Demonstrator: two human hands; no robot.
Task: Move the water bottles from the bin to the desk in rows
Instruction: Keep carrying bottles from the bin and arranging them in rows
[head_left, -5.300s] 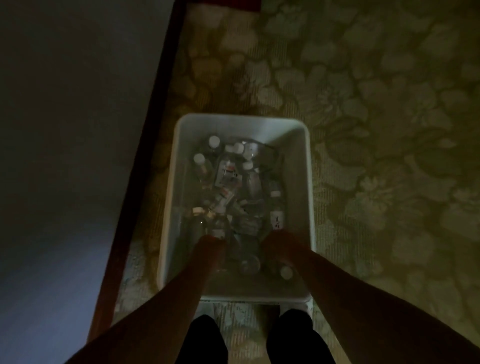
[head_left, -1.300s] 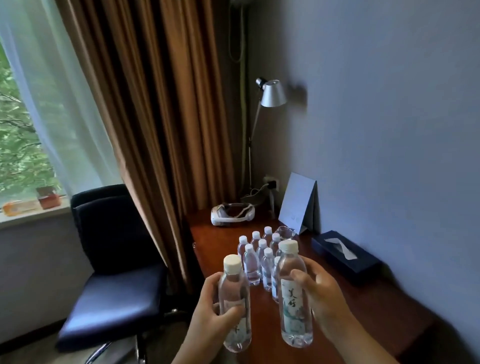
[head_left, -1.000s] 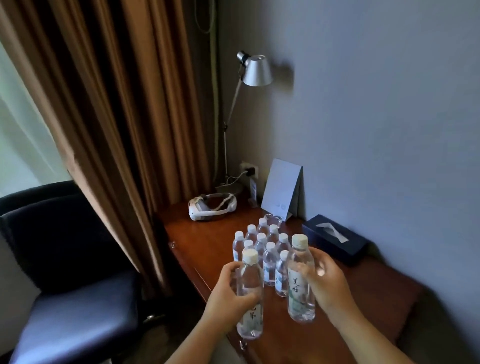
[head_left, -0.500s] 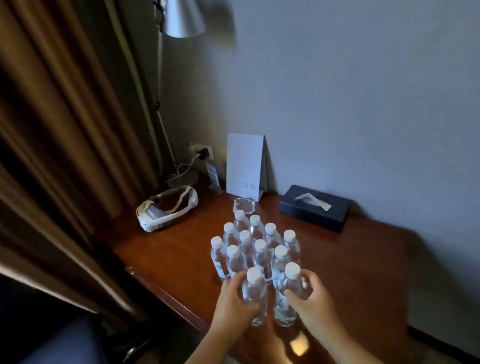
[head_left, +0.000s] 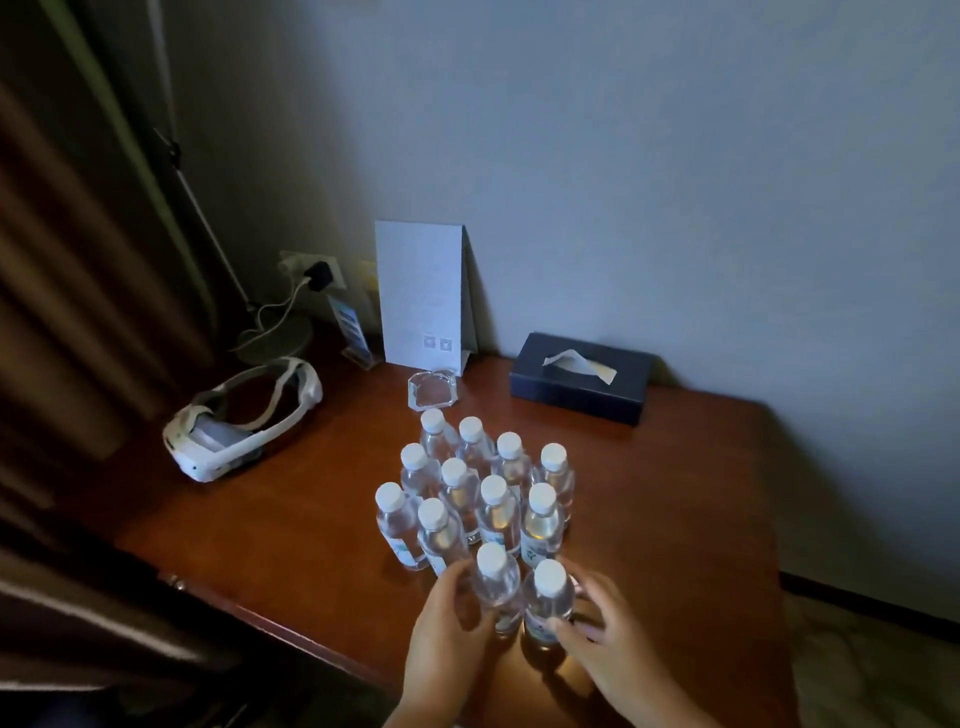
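Note:
Several clear water bottles with white caps (head_left: 470, 486) stand upright in rows on the reddish wooden desk (head_left: 675, 519). At the near end of that group stand two more bottles side by side. My left hand (head_left: 447, 631) is wrapped around the left bottle (head_left: 496, 584). My right hand (head_left: 602, 631) grips the right bottle (head_left: 548, 597). Both bottles rest upright on the desk, touching each other. The bin is out of view.
A white headset (head_left: 244, 418) lies at the desk's left. A glass ashtray (head_left: 432, 388), a folded white card (head_left: 423, 296) and a dark tissue box (head_left: 582, 376) sit along the wall. Brown curtains hang at left. The desk's front edge runs just below my hands.
The two bottles came out of the bin, were carried to the desk and lowered behind the standing rows. The view tilted down toward the desk.

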